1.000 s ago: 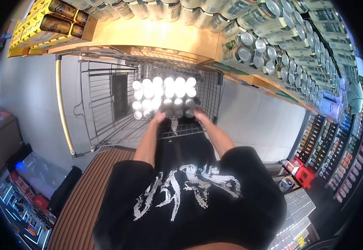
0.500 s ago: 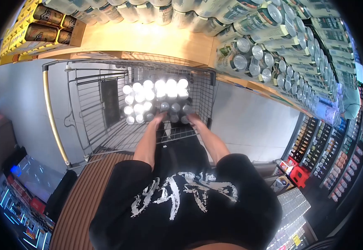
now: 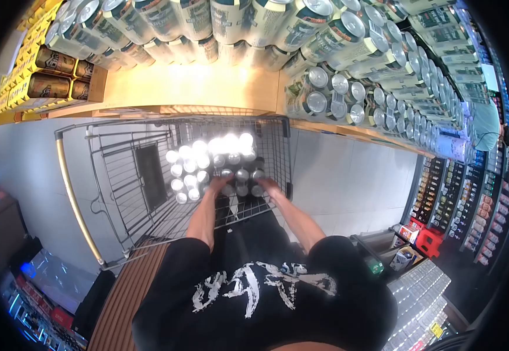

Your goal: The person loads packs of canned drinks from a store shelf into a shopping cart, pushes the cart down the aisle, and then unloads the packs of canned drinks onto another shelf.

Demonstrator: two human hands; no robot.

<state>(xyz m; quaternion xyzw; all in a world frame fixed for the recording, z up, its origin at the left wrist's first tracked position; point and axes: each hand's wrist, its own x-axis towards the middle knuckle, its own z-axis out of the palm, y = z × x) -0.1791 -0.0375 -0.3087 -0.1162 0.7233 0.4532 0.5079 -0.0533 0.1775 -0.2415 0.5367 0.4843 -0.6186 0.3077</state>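
Note:
Between my two hands is a pack of drink cans (image 3: 242,175), upright with their silvery tops showing, inside a wire shopping cart (image 3: 123,165). My left hand (image 3: 218,185) presses against the pack's left side, its fingers partly hidden by the cans. On the opposite side my right hand (image 3: 270,186) grips the pack's right edge. Directly behind and to the left, more cans (image 3: 189,166) stand in rows on the cart's floor. Glare washes out many of their tops, and their labels cannot be read.
A wooden shelf (image 3: 190,88) beyond the cart carries rows of pale green cans (image 3: 231,23). Yellow cartons of brown cans (image 3: 49,85) sit at its left end. Stocked shelves (image 3: 459,205) and a red stool (image 3: 428,241) are at right. Slatted brown boards (image 3: 128,295) lie at left.
The camera view has tilted up, so the cart, cans and my hands appear lower and slightly left. Both hands stay on the pack, which has hardly moved within the cart.

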